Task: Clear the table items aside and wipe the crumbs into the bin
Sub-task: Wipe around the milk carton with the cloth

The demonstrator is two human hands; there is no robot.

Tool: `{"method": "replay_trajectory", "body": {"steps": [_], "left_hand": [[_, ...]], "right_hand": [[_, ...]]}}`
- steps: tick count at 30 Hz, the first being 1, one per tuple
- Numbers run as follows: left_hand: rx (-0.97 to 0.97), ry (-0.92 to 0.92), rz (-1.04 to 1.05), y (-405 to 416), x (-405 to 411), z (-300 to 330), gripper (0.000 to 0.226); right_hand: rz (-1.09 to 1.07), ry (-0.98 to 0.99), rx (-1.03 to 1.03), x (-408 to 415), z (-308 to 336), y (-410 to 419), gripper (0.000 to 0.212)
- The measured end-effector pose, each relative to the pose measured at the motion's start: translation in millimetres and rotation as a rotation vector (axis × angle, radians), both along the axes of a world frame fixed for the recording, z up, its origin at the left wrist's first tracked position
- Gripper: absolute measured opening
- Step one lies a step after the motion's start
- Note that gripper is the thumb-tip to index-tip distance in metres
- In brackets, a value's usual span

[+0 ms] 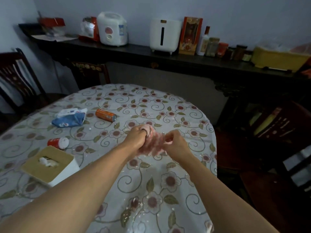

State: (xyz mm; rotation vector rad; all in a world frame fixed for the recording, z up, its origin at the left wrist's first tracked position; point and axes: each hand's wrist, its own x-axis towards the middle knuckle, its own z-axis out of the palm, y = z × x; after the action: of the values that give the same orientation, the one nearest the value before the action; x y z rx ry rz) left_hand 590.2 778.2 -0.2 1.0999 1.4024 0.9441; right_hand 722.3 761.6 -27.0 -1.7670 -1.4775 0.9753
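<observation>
A: Fig. 1, head view. Where is the task's thing, and how will it handle?

B: The pink cloth (152, 145) is bunched between both hands just above the counter (185, 115), right of centre. It appears soft, light and limp, so it will probably sag wherever it is unsupported; gathering it into a pad, gripped at the folded bulk rather than a loose edge, should suit wiping.

A: Pose of the hands?

B: Left hand (137, 137), fingers curled, grips the far end of the cloth, knuckles up, forearm extended across the counter. Right hand (175, 143) pinches the near-right edge, fingers bent inward. The two hands are close together, joined by the cloth.

A: Other items?

B: Set to the left: tissue box (50, 165), red-and-white canister (58, 142) lying on its side, orange can (105, 115) also on its side, blue-and-white tissue packet (70, 118). Pale crumbs (134, 201) lie scattered on the near cloth-covered surface. No bin is visible
</observation>
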Motion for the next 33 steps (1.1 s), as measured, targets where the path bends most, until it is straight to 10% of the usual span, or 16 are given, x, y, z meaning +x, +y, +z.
{"method": "replay_trajectory", "body": {"steps": [6,11,17,25,33], "left_hand": [[-0.232,-0.177,0.123,28.0,-4.9,-4.8,0.026],[-0.42,-0.061,0.101,47.0,-22.2,-33.3,0.023],[-0.118,0.148,-0.239,52.9,6.3,-44.0,0.03],[-0.146,0.077,-0.427,79.2,62.0,-57.8,0.022],[-0.037,0.728,-0.425,147.4,64.6,-132.1,0.078]], "right_hand": [[-0.031,0.07,-0.11,0.5,-3.2,15.2,0.021],[-0.176,0.665,-0.307,14.8,-1.8,16.0,0.018],[-0.275,1.033,-0.201,27.4,-10.1,25.6,0.022],[-0.326,0.556,-0.002,53.7,-39.7,59.4,0.023],[-0.453,0.232,-0.021,120.1,-101.1,120.7,0.031]]}}
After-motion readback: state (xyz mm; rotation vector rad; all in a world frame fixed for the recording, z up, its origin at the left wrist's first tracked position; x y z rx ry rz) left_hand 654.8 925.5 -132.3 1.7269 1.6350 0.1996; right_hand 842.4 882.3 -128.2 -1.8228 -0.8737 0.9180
